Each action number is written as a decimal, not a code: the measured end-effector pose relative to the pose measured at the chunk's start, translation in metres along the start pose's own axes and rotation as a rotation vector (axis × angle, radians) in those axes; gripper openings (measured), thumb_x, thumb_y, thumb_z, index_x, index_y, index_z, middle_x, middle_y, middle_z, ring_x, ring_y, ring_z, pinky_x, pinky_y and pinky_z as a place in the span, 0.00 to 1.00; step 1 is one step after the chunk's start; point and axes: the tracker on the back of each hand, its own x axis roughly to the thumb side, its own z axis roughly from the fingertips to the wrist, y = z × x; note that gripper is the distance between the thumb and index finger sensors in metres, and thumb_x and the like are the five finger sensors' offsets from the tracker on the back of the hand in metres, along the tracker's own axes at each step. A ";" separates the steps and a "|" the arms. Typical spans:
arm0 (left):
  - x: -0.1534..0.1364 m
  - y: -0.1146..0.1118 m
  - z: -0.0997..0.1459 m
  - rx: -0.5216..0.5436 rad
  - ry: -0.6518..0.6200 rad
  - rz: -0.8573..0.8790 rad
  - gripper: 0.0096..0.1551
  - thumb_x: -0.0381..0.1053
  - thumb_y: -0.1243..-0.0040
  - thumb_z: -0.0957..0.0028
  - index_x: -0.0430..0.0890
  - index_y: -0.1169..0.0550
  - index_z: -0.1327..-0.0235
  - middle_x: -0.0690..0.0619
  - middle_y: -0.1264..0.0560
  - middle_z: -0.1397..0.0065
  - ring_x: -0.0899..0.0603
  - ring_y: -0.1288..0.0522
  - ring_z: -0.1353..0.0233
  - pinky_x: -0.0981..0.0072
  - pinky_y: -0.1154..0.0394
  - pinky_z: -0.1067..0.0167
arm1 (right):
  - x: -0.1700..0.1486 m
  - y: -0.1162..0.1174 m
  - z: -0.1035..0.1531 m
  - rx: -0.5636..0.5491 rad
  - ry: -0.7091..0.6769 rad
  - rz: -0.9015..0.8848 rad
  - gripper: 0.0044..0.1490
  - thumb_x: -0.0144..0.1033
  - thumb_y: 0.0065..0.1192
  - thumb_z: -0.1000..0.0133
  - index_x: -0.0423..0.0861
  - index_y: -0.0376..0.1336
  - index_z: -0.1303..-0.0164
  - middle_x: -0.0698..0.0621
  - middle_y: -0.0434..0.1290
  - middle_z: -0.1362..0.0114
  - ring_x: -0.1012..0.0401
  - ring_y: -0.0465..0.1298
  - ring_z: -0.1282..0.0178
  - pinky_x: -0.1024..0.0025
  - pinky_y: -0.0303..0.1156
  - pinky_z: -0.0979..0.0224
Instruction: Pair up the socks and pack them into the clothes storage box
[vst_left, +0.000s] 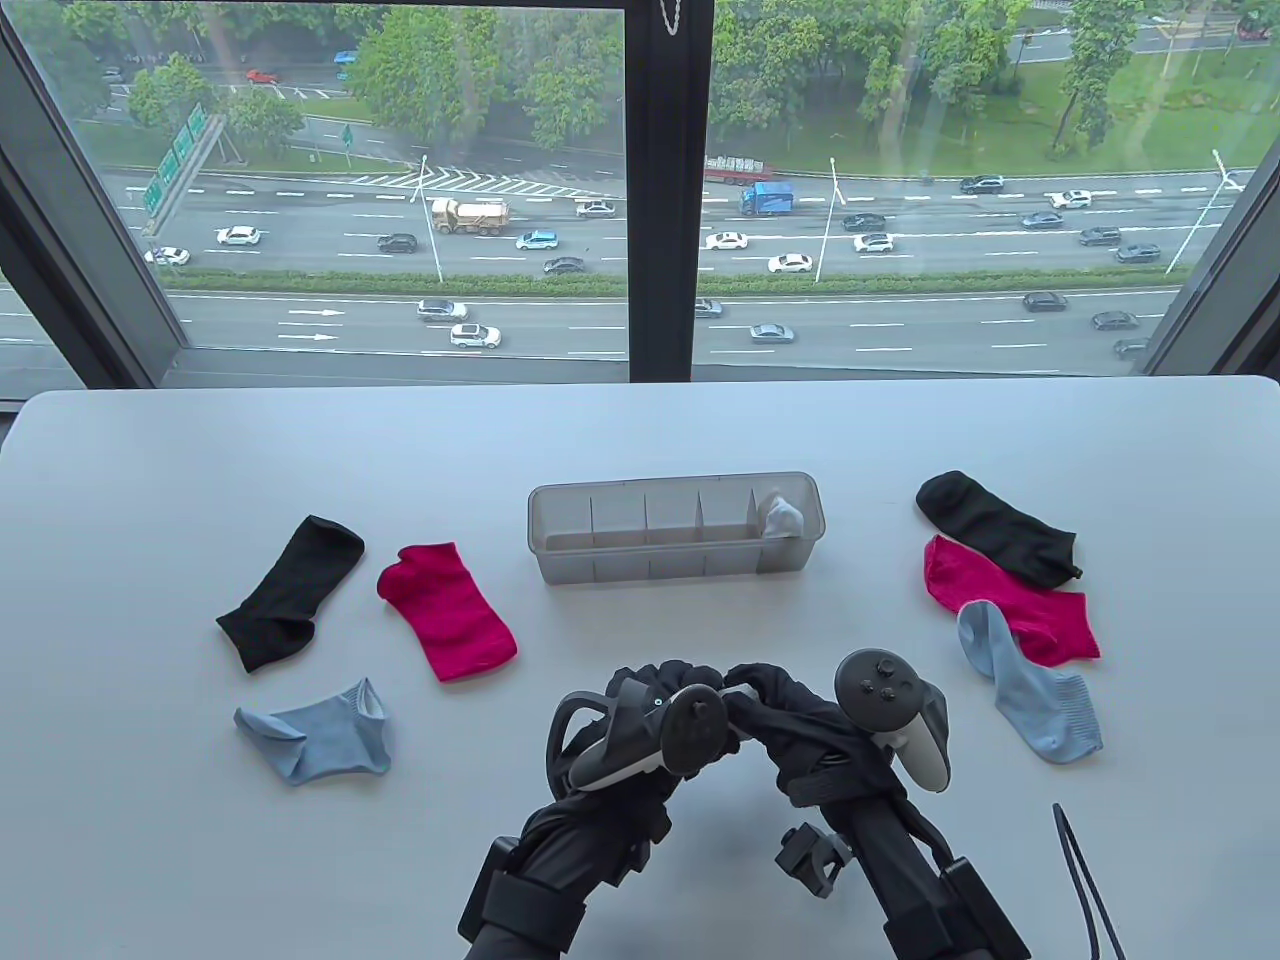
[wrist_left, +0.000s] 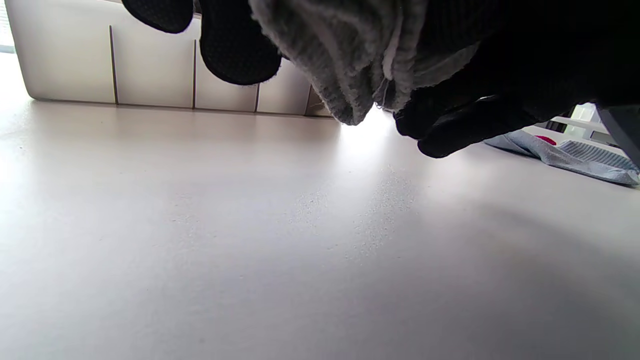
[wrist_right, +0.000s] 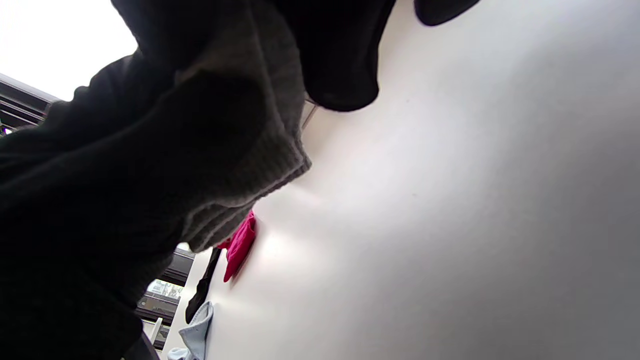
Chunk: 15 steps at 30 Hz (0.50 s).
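Observation:
Low in the middle of the table view my left hand (vst_left: 672, 690) and right hand (vst_left: 775, 695) meet fingertip to fingertip, just in front of the clear divided storage box (vst_left: 675, 575). Between them they grip a grey sock (wrist_left: 345, 55), which shows only in the wrist views (wrist_right: 250, 150). A pale rolled sock pair (vst_left: 783, 515) sits in the box's rightmost compartment. On the left lie a black sock (vst_left: 290, 595), a magenta sock (vst_left: 447, 610) and a light blue sock (vst_left: 320, 745). On the right lie a black sock (vst_left: 995, 525), a magenta sock (vst_left: 1010, 600) and a light blue sock (vst_left: 1035, 695), overlapping.
The white table (vst_left: 150, 850) ends at a large window at the back. A thin black cable (vst_left: 1080, 880) lies near the front right edge. The box's other compartments hold nothing.

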 end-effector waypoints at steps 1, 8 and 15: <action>0.000 0.000 0.000 0.010 0.009 -0.011 0.35 0.57 0.48 0.41 0.39 0.37 0.27 0.38 0.31 0.26 0.36 0.25 0.32 0.30 0.37 0.26 | 0.001 0.001 0.000 0.014 -0.015 -0.004 0.37 0.49 0.57 0.36 0.47 0.51 0.20 0.45 0.68 0.25 0.48 0.66 0.22 0.32 0.48 0.19; -0.007 -0.003 0.000 -0.019 0.001 0.030 0.36 0.61 0.52 0.45 0.39 0.35 0.32 0.43 0.25 0.42 0.42 0.21 0.47 0.36 0.30 0.33 | 0.006 0.000 0.000 -0.009 -0.027 0.068 0.35 0.47 0.59 0.37 0.46 0.55 0.22 0.46 0.72 0.29 0.52 0.73 0.28 0.35 0.53 0.19; -0.001 -0.004 -0.001 -0.015 0.011 -0.029 0.36 0.56 0.50 0.42 0.38 0.38 0.26 0.42 0.27 0.34 0.39 0.23 0.39 0.33 0.32 0.29 | 0.001 0.000 0.001 -0.016 0.000 -0.032 0.35 0.46 0.54 0.35 0.41 0.54 0.22 0.45 0.71 0.31 0.50 0.72 0.30 0.35 0.53 0.19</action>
